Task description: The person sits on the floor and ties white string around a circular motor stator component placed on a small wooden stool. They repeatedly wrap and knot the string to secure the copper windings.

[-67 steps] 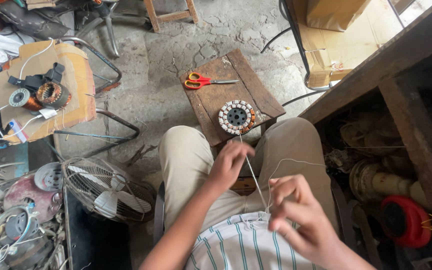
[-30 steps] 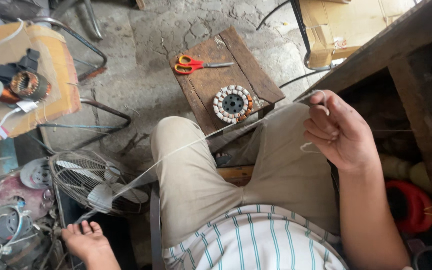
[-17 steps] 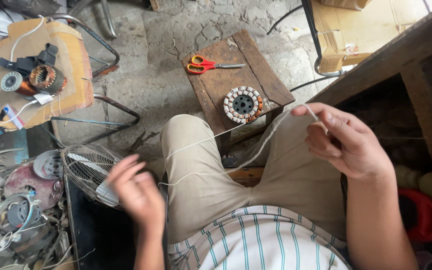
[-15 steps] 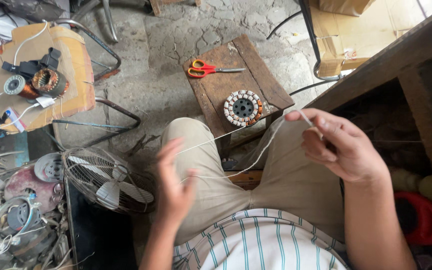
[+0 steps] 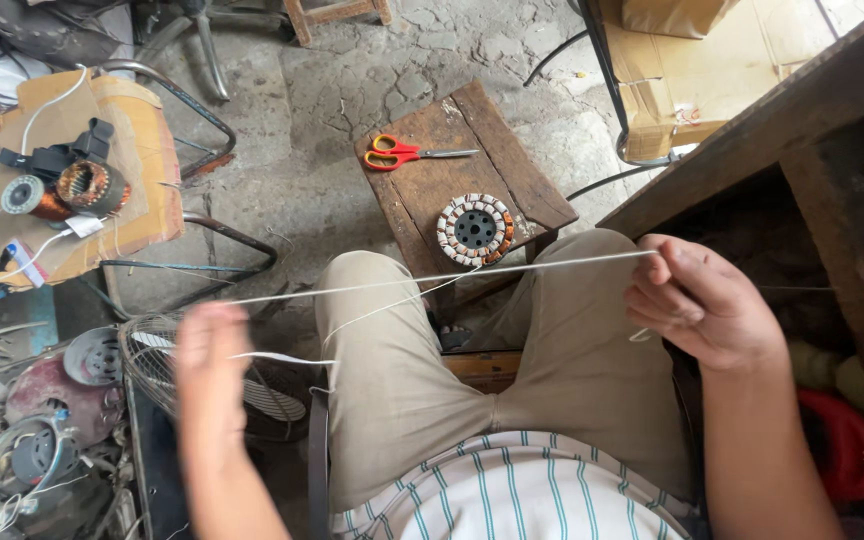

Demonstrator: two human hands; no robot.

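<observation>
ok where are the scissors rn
In the head view, the red-handled scissors lie on the far left part of the small wooden stool, beyond the round stator.

A small dark wooden stool [image 5: 512,170] serves as the worktop in the upper middle of the frame, standing on the cracked concrete floor [image 5: 322,120]. On it lie red-handled scissors [image 5: 404,153] toward its far edge and a round motor stator [image 5: 475,230] with pale windings near its near edge, well apart from the scissors. At upper left, a seat covered in cardboard [image 5: 137,150] carries a copper-wound coil [image 5: 90,185], a smaller round part [image 5: 22,195] and white wires. A fan guard [image 5: 167,370] lies on the floor at lower left.
</observation>
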